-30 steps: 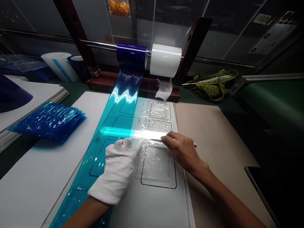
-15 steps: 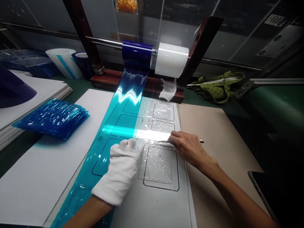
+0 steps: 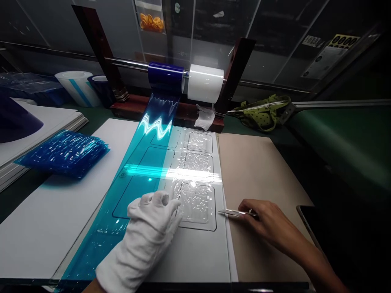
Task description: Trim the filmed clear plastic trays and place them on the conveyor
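My left hand (image 3: 151,228), in a white glove, has its fingers curled over the right edge of a blue film strip (image 3: 137,179). Whether the fingers pinch anything is hidden. The strip runs down from a dark blue film roll (image 3: 165,77) and lies over a board with black drawn outlines. Right of the strip, several clear film pieces (image 3: 195,203) lie on those outlines. My bare right hand (image 3: 265,219) is closed around a slim metal craft knife (image 3: 233,213), its tip pointing left at the board's right edge.
A white film roll (image 3: 206,83) shares the rod with the blue one. At left lies a stack of blue film pieces (image 3: 64,152). Spare rolls (image 3: 75,87) stand behind it. Brown board (image 3: 250,162) lies at right, with a green pouch (image 3: 265,112) and a dark phone-like device (image 3: 317,228) nearby.
My right hand with the knife has moved from across the clear film toward me and right, off the film. My left hand has shifted slightly nearer, and the view has tilted.
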Demonstrator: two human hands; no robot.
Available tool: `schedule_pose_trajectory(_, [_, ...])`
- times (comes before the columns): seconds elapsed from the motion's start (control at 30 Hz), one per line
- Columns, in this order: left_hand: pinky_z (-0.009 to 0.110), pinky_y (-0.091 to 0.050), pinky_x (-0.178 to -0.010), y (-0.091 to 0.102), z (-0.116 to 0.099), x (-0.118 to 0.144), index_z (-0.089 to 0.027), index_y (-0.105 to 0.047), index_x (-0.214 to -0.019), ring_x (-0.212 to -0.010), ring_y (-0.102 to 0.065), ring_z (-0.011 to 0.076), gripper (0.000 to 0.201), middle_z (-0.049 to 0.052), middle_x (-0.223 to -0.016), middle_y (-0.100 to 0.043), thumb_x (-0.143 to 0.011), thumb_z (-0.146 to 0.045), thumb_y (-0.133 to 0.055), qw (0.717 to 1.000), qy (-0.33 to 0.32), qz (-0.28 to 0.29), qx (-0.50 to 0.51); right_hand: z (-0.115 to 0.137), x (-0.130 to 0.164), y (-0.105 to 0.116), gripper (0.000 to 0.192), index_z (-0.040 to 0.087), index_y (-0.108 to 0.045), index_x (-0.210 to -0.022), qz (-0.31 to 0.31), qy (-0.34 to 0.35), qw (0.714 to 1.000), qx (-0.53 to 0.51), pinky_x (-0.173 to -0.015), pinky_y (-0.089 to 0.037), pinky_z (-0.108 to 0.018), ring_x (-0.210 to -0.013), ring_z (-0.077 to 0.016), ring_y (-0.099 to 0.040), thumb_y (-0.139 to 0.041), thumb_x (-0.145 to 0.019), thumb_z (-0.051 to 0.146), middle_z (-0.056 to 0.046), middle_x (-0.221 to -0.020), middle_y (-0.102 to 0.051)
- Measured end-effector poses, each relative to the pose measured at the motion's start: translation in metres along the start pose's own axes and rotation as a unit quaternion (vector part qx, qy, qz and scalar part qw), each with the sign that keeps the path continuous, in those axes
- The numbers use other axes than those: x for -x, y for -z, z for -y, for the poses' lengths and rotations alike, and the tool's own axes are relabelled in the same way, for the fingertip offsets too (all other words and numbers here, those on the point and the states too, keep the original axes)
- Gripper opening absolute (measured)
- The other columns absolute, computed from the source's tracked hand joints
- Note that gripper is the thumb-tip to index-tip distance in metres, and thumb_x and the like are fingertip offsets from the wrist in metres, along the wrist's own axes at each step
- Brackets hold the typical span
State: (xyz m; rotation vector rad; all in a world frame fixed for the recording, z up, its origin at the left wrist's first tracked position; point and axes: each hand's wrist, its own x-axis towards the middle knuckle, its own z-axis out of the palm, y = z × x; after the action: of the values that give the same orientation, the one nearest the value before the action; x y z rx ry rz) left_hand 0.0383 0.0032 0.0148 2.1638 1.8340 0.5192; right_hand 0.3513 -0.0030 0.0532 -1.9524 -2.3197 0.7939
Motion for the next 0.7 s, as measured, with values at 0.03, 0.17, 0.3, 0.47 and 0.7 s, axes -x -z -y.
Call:
schedule_pose_trajectory(0.03, [0.037, -0.043, -0.065, -0.004, -0.002, 0.007, -0.026, -0.067, -0.101, -0.073, -0.054, 0.0213, 0.025, 0.009, -0.091, -0.060, -0.085, -0.041, -0.056, 1.000, -0.006, 0.000, -0.009, 0.004, 0.000, -0.004, 0.018, 0.025, -0.064, -0.087, 0.012, 0.002, 1.000, -0.017, -0.066, -0.042, -0.030, -0.079, -0.0203, -0.063, -0.047, -0.092, 0.031, -0.002, -0.084, -0.069])
schedule_pose_trajectory(0.17, [0.047, -0.049, -0.078, -0.019, -0.009, 0.030, -0.030, -0.061, -0.117, -0.098, -0.058, 0.0278, 0.030, 0.010, -0.106, -0.063, -0.088, -0.034, -0.055, 0.983, -0.092, -0.063, -0.144, 0.012, -0.006, -0.017, 0.018, 0.024, -0.065, -0.089, 0.029, 0.018, 0.996, -0.081, -0.071, -0.041, -0.031, -0.086, -0.0218, -0.062, -0.049, -0.091, 0.032, -0.003, -0.089, -0.068])
schedule_pose_trajectory(0.3, [0.047, -0.052, -0.080, -0.024, -0.009, 0.036, -0.030, -0.059, -0.120, -0.100, -0.060, 0.0270, 0.034, 0.010, -0.101, -0.065, -0.086, -0.032, -0.059, 0.936, -0.185, -0.143, -0.264, 0.008, -0.016, -0.025, 0.017, 0.022, -0.066, -0.087, 0.052, 0.042, 0.981, -0.183, -0.070, -0.041, -0.028, -0.083, -0.0196, -0.061, -0.054, -0.089, 0.035, -0.002, -0.087, -0.068])
schedule_pose_trajectory(0.47, [0.037, -0.054, -0.061, -0.021, 0.003, 0.024, -0.043, -0.051, -0.127, -0.077, -0.064, 0.0212, 0.054, 0.005, -0.090, -0.065, -0.080, -0.021, -0.065, 0.915, -0.213, -0.183, -0.291, -0.002, -0.025, -0.031, 0.025, 0.018, -0.065, -0.082, 0.093, 0.047, 0.946, -0.306, -0.059, -0.034, -0.025, -0.069, -0.0149, -0.052, -0.059, -0.086, 0.042, -0.001, -0.075, -0.061])
schedule_pose_trajectory(0.7, [0.026, -0.048, -0.054, -0.019, 0.011, 0.017, -0.046, -0.049, -0.125, -0.065, -0.059, 0.0131, 0.063, 0.001, -0.091, -0.064, -0.079, -0.005, -0.057, 0.916, -0.243, -0.213, -0.240, -0.008, -0.017, -0.034, 0.030, 0.017, -0.064, -0.083, 0.086, 0.016, 0.938, -0.334, -0.059, -0.036, -0.024, -0.068, -0.0137, -0.049, -0.060, -0.084, 0.046, -0.001, -0.074, -0.058])
